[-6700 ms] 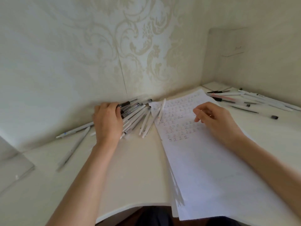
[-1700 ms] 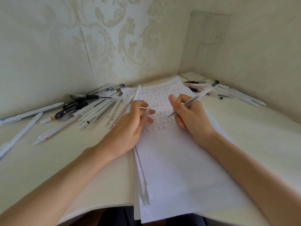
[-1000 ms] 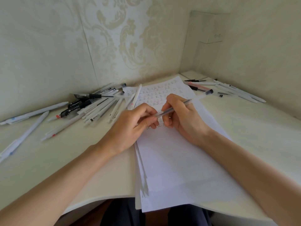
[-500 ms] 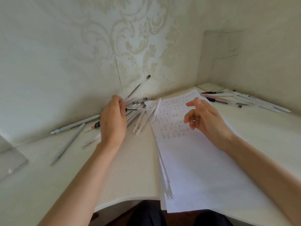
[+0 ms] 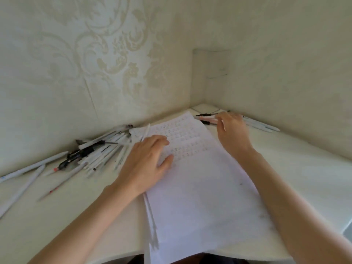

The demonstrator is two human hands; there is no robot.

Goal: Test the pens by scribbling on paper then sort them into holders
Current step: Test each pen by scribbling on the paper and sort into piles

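Note:
A stack of white paper [image 5: 194,187] lies in front of me, with rows of small scribbles on its far part. A big pile of white and black pens [image 5: 99,151] lies left of the paper by the wall. A smaller group of pens [image 5: 257,124] lies at the far right corner. My left hand [image 5: 148,162] rests flat on the paper's left edge, fingers spread, holding nothing. My right hand [image 5: 233,130] reaches over the paper's far right corner, and its fingertips touch a pink-white pen [image 5: 206,119] in the small group without closing on it.
A pale desk [image 5: 57,216] fits into a wall corner with patterned wallpaper. A clear box-like thing [image 5: 211,63] stands in the far corner. Loose pens [image 5: 28,174] lie scattered at the far left. The desk's front edge curves near my lap.
My left hand has left the pen pile and come down flat on the paper. My right hand has moved away from the scribbles to the pens at the far right.

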